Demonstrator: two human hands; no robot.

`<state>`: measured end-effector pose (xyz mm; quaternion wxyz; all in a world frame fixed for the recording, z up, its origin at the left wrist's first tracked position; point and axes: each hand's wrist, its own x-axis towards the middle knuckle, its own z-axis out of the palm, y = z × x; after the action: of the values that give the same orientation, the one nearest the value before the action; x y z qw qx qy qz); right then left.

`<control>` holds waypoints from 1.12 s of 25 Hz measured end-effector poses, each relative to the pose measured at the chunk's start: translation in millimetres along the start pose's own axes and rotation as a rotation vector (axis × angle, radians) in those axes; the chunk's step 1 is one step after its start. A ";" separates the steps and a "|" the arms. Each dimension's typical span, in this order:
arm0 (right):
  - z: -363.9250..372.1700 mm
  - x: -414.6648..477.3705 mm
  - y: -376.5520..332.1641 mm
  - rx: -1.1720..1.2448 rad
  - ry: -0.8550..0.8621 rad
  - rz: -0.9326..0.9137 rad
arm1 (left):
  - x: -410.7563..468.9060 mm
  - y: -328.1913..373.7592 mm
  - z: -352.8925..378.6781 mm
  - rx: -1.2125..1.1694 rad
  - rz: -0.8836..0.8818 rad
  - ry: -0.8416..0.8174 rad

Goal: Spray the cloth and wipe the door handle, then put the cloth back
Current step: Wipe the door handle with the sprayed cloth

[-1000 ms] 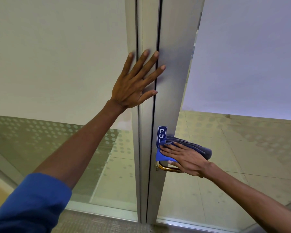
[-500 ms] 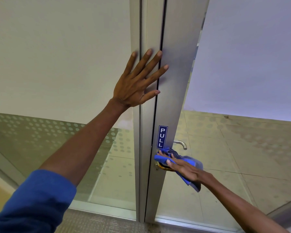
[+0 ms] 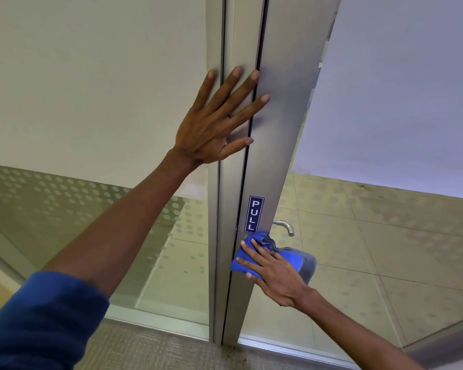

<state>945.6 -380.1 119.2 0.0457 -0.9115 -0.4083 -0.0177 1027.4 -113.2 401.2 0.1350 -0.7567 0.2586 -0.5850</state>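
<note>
A blue cloth [image 3: 294,256] is pressed against the metal door stile below the blue PULL sticker [image 3: 254,214]. My right hand [image 3: 274,276] lies flat over the cloth with fingers spread, holding it to the door. The near-side handle is hidden under the cloth and hand. A silver lever handle [image 3: 285,226] on the far side of the glass shows just above the cloth. My left hand [image 3: 217,124] is spread flat high on the frame, fingers across the gap between frame and door, holding nothing.
The grey aluminium door stile [image 3: 284,129] runs top to bottom in the middle. Frosted glass panels [image 3: 91,89] with dotted bands flank it. Tiled floor [image 3: 372,249] shows through the right pane. Carpet [image 3: 158,351] lies at the bottom.
My right hand and the cloth have shifted over the handle area, from gripping the brass-coloured handle to lying flat over it. The far-side silver lever has come into view. My left hand stayed put.
</note>
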 end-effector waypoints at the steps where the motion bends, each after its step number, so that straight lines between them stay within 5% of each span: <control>1: 2.2 0.4 2.3 -0.055 0.015 -0.028 | -0.1 0.3 0.3 0.001 0.000 0.002; 14: -12.7 -26.5 93.8 -0.203 0.032 -0.525 | 0.6 0.6 4.5 0.024 0.009 0.016; 21: 15.5 -29.8 51.8 -0.098 0.246 -0.216 | -1.9 -0.5 12.0 0.049 0.009 0.028; 28: 9.2 -12.3 8.2 -0.115 0.207 -0.008 | -1.2 0.4 10.5 0.046 0.005 0.048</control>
<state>943.5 -393.8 108.7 0.0353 -0.9043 -0.4033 -0.1352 1037.2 -114.0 397.1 0.1478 -0.7385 0.2501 -0.6084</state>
